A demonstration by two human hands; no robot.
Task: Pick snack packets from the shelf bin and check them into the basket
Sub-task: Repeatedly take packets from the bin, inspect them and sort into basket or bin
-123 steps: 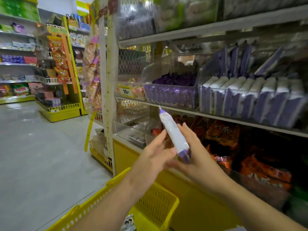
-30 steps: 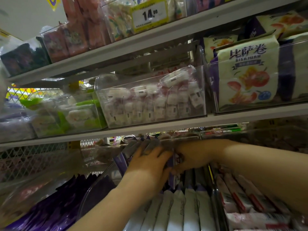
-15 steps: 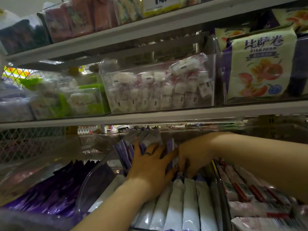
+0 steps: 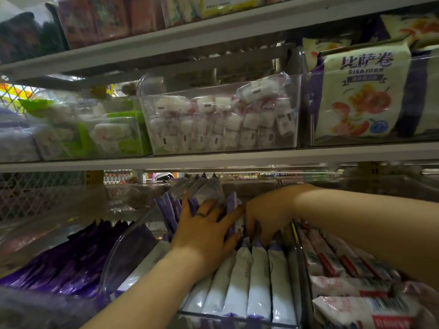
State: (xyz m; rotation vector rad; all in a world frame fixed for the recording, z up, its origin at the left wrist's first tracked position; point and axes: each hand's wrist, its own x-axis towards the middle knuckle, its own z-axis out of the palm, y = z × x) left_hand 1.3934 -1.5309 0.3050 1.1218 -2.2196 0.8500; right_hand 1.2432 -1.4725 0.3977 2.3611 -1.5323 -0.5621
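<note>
1. Two hands are reaching into a clear bin [image 4: 123,252] just beneath a grey shelf [image 4: 213,160], side by side and almost touching.
2. The left hand [image 4: 204,233] is lying palm down with its fingers spread, pressing on a tilted bunch of purple-edged packs [image 4: 204,191] at the back of the bin. A dark ring [image 4: 201,214] is showing on one finger.
3. The right hand [image 4: 266,214] is reaching in from the right with its fingers curled downward, pinching one upright packet [image 4: 233,207] that is standing between the two hands. The left forefinger is touching that same packet.
4. More packets [image 4: 259,281], white with purple ends, are lying in a tight row along the front of the bin, partly under the left wrist.
5. Dark purple packs [image 4: 71,264] are filling the bin to the left, and red-and-white packs [image 4: 344,269] are lying in the one to the right.
6. On the shelf above, a clear box is holding small white sweets [image 4: 213,124], green packs [image 4: 107,131] are sitting to its left, and a pale bag [image 4: 363,91] with purple lettering is standing to its right.
</note>
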